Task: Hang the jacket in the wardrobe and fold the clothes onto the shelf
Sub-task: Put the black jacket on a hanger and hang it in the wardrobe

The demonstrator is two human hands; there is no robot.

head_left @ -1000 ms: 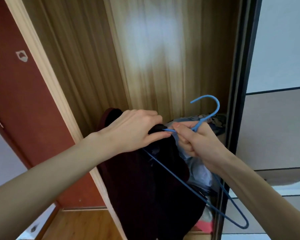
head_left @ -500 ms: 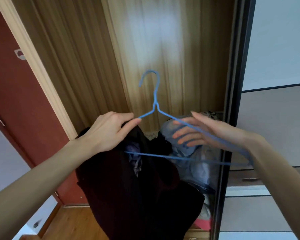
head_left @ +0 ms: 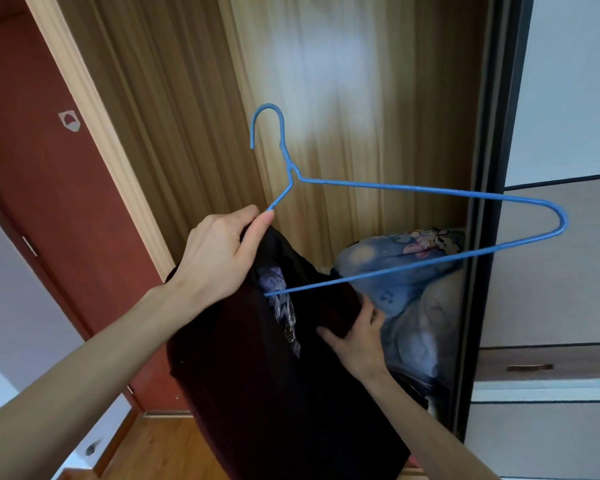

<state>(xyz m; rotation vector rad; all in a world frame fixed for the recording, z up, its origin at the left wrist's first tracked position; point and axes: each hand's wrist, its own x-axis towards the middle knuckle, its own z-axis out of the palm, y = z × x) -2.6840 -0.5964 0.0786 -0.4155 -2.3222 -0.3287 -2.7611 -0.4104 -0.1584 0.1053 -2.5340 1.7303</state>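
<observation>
A blue wire hanger (head_left: 430, 192) is held up in front of the open wardrobe, its hook pointing up and its left end inside a dark maroon jacket (head_left: 257, 393). My left hand (head_left: 219, 258) pinches the jacket's shoulder together with the hanger's left arm. The jacket hangs down from that hand, a printed lining showing inside. My right hand (head_left: 357, 337) grips a fold of the jacket lower down, below the hanger's bottom wire. The hanger's right end sticks out bare towards the sliding door.
The wardrobe's wooden back wall (head_left: 343, 98) fills the top. A heap of blue and grey clothes (head_left: 406, 289) lies inside at the right. A dark sliding door frame (head_left: 482, 202) stands right, a red-brown door (head_left: 49, 202) left, wooden floor (head_left: 160, 448) below.
The hanger has swung upright and level, its hook now up. My right hand left the hanger and dropped to grip the jacket. My left hand stayed on the shoulder end.
</observation>
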